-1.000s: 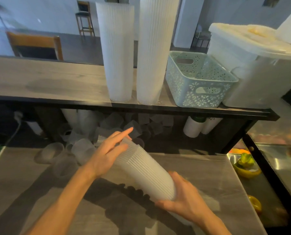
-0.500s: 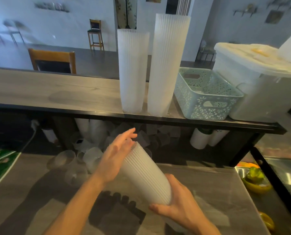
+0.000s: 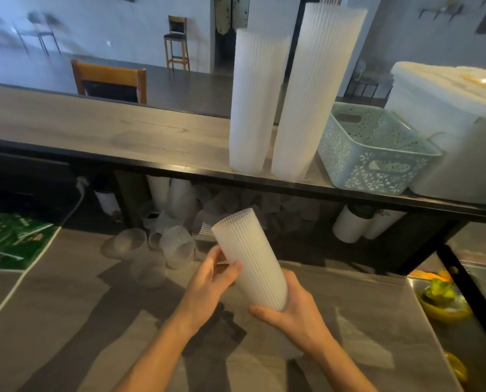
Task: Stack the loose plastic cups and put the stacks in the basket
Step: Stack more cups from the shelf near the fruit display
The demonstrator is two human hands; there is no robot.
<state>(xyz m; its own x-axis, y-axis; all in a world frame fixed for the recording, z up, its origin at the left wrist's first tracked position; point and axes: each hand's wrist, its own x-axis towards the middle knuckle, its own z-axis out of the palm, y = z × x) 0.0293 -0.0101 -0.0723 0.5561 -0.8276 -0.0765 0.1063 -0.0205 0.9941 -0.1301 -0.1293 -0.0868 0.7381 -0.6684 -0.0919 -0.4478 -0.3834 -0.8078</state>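
Note:
I hold a short stack of ribbed white plastic cups point(image 3: 250, 258), tilted with its rim end up and away from me, above the lower counter. My left hand point(image 3: 210, 281) grips its left side. My right hand point(image 3: 290, 309) cups the bottom end. Several loose clear cups point(image 3: 176, 247) lie on their sides at the back of the lower counter. Two tall cup stacks point(image 3: 256, 103) stand on the upper shelf, left of the pale green lace-pattern basket point(image 3: 377, 162), which looks empty.
A big white lidded bin point(image 3: 445, 114) stands right of the basket. Under the shelf point(image 3: 123, 131) lie more cups and white rolls point(image 3: 349, 224). A green mat point(image 3: 9, 239) and a white cable point(image 3: 38, 258) are at the left; a bowl of fruit point(image 3: 440, 298) at the right.
My left hand has slid from the stack's open top down onto its side. The stack is now more upright.

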